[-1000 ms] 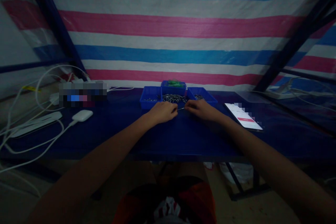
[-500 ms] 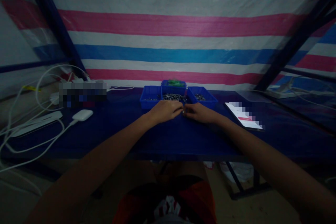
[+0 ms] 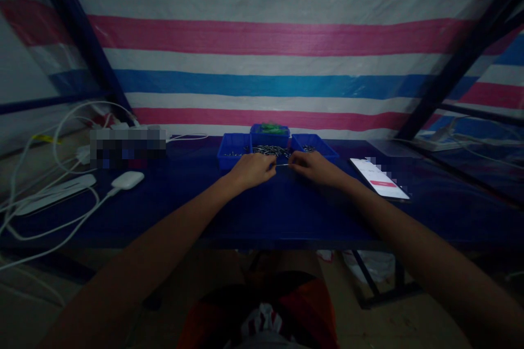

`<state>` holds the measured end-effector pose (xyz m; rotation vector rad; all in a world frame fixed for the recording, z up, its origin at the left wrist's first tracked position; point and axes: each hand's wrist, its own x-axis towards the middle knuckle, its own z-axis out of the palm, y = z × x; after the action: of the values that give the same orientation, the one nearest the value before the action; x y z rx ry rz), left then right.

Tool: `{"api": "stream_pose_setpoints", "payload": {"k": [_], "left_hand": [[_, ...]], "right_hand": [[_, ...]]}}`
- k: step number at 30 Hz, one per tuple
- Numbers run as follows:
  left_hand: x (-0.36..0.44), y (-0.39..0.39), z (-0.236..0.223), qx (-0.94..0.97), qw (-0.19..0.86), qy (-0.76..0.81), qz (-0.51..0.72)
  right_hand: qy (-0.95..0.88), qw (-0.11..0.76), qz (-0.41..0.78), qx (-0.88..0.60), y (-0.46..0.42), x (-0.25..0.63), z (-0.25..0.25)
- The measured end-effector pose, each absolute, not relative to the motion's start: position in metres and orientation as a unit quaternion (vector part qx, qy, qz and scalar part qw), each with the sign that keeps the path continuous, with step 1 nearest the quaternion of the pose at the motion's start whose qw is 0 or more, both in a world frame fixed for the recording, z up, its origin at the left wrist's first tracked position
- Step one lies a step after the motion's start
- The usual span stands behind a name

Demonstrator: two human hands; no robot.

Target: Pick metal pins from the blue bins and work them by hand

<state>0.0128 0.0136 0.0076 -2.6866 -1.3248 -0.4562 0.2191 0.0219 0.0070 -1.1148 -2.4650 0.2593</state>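
Between my hands, a thin shiny metal rod (image 3: pixel 282 164) spans the gap, lying almost level in front of the bins. My left hand (image 3: pixel 254 170) is closed in a pinch at the rod's left end. At its right end, the fingers of my right hand (image 3: pixel 310 167) are pinched too. Just beyond the hands, a blue bin (image 3: pixel 233 160) on the left holds small metal pieces. Many longer metal parts (image 3: pixel 271 150) lie in the middle, partly hidden by my hands. Another blue bin (image 3: pixel 323 147) on the right has small metal pieces in it.
A blue bin with green material (image 3: pixel 273 128) stands behind the others on the blue table (image 3: pixel 278 218). To the right lies a lit phone (image 3: pixel 380 179). On the left are a white charger (image 3: pixel 127 180), tangled white cables and a blurred-out object. Striped sheeting hangs behind.
My hands were almost touching, with a small shiny bit between the fingertips. Now they are slightly apart, and the thin rod shows between them.
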Motion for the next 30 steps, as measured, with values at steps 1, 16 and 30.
{"api": "stream_pose_setpoints", "payload": {"k": [1,16,30], "left_hand": [[0.013,0.014,0.007,-0.886,0.047,-0.438,-0.145],[0.016,0.02,-0.006,-0.914,-0.096,-0.373,-0.128],[0.011,0.018,0.001,-0.897,-0.063,-0.415,-0.138]], "right_hand": [[-0.886,0.219,0.092,-0.397,0.021,0.219,0.008],[-0.898,0.26,0.102,-0.339,0.008,0.209,0.007],[-0.879,0.258,0.076,-0.394,0.017,0.215,0.007]]}}
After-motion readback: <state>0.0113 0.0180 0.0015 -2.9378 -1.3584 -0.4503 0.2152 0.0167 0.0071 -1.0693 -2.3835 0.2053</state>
